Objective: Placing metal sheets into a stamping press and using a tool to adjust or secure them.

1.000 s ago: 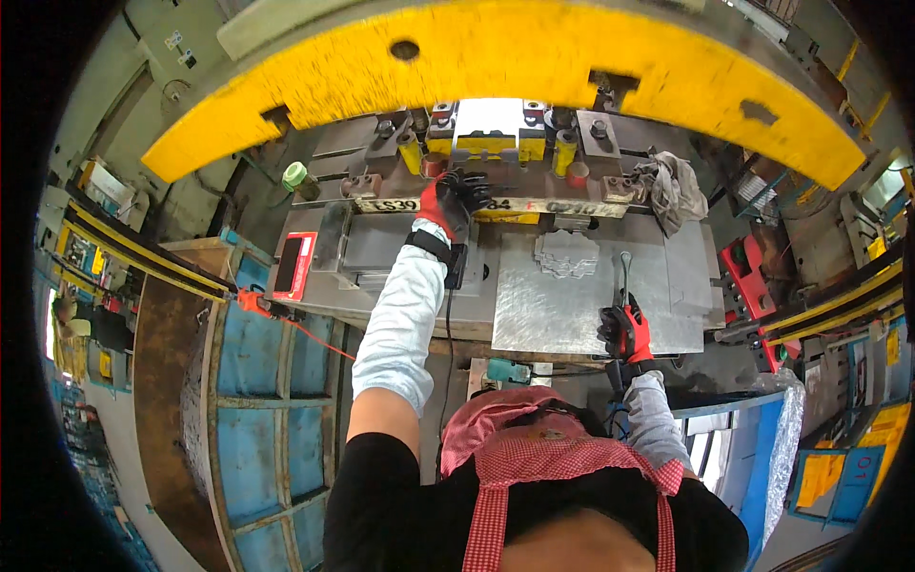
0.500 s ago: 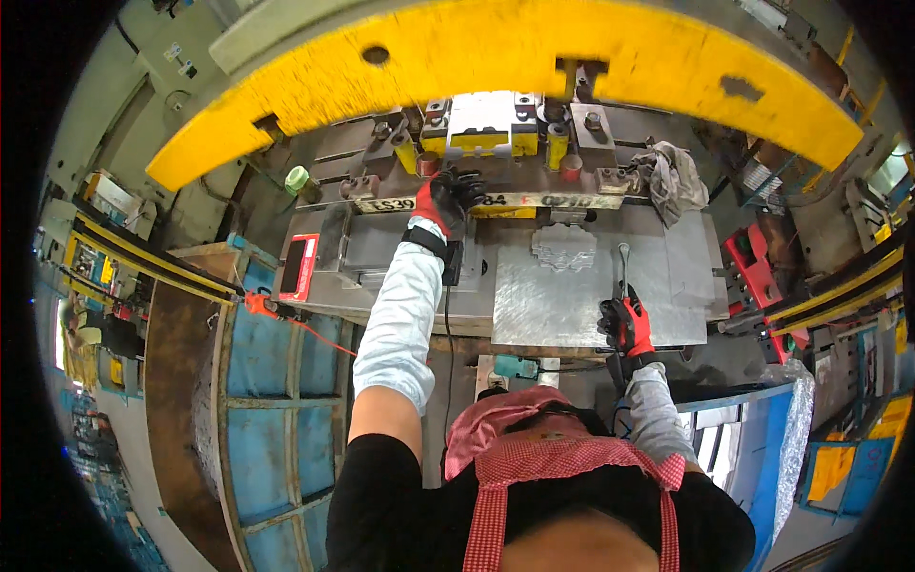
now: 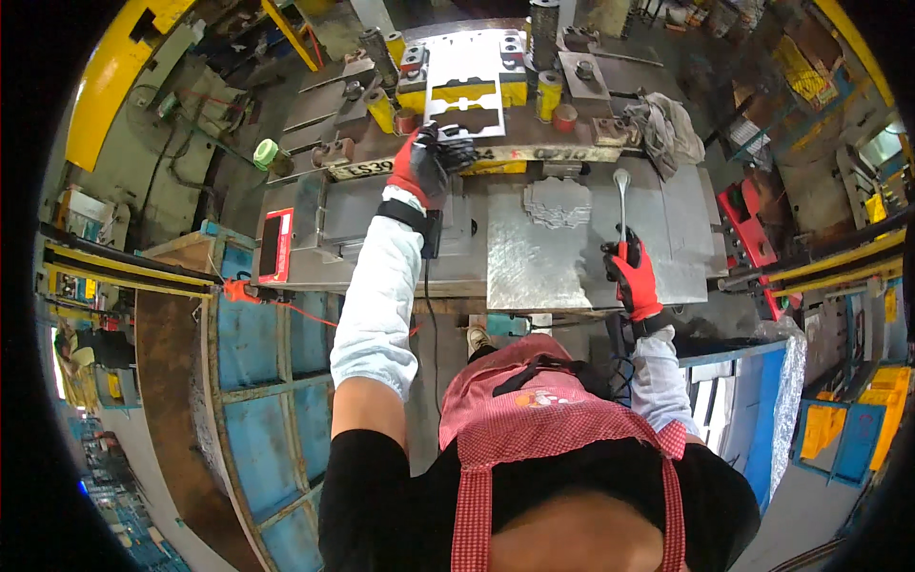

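Note:
My left hand (image 3: 429, 164), in a black and red glove, is at the near left corner of a thin, pale metal sheet (image 3: 464, 71) with cut-out windows. Its fingers appear closed on that corner; part of the grip is hidden. The sheet lies over the die (image 3: 515, 93) and sticks out past its near side. My right hand (image 3: 632, 272), gloved likewise, is wrapped around the red handle of a silver rod tool (image 3: 622, 198) with a rounded head. This tool points away from me above a flat metal plate (image 3: 538, 272). A small stack of jagged-edged metal parts (image 3: 558, 202) rests on the plate, left of the tool.
Yellow posts (image 3: 549, 95) and bolted clamps (image 3: 586, 71) surround the die. A grey rag (image 3: 667, 133) hangs at the bench's right. A red-framed dark panel (image 3: 276, 245) lies at the left. Blue-panelled bins (image 3: 253, 348) stand nearer me; a cable (image 3: 434, 334) hangs by my left arm.
The metal sheet has come toward me over the die, with my left hand now at its corner. The yellow beam no longer spans the top of the view. My right hand still holds the rod tool.

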Motion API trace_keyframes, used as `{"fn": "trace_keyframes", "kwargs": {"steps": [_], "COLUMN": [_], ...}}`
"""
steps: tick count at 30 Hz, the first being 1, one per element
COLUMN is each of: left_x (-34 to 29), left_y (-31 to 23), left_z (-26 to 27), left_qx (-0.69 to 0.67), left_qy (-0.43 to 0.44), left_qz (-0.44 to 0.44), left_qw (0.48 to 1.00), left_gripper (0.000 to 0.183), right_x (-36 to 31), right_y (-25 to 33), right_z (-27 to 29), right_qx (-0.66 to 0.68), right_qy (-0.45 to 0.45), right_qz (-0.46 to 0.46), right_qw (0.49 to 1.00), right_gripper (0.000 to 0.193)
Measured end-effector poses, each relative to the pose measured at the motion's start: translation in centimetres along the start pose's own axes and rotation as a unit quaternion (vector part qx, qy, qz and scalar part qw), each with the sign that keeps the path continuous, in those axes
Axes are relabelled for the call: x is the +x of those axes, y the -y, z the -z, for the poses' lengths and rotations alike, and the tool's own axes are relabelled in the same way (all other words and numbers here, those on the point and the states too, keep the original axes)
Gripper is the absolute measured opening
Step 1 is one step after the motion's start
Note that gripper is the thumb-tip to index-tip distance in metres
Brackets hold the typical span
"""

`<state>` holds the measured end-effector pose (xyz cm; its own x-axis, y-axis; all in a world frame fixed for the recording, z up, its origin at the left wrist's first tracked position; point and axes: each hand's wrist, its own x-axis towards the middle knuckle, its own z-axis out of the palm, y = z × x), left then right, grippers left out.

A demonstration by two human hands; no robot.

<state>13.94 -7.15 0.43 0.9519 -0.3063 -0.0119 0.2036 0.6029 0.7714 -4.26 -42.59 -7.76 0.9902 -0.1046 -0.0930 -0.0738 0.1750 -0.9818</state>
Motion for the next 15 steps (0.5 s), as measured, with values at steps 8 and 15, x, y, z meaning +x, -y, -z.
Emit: {"fn": "trace_keyframes", "kwargs": {"steps": [8,15], "left_x": [-1.3,-1.5], "left_y": [-0.8,-1.3], "left_z": [-1.7,-2.0], "left_qx": [-0.067,-0.078], "left_qy": [-0.066,-0.035], "left_qz": [-0.013,0.020], "left_qw": [0.995,0.996], "left_gripper": [0.034,0.032], "right_x": [13.8,25.0], "right_y": [14.0,15.2], "right_z": [-16.2,-20.4], "right_qx": [-0.095,-0.335], "right_qy": [0.183,0.266], "right_qz": [0.124,0.314], "right_qw": [0.971,0.848], "right_gripper": [0.041,0.026]}}
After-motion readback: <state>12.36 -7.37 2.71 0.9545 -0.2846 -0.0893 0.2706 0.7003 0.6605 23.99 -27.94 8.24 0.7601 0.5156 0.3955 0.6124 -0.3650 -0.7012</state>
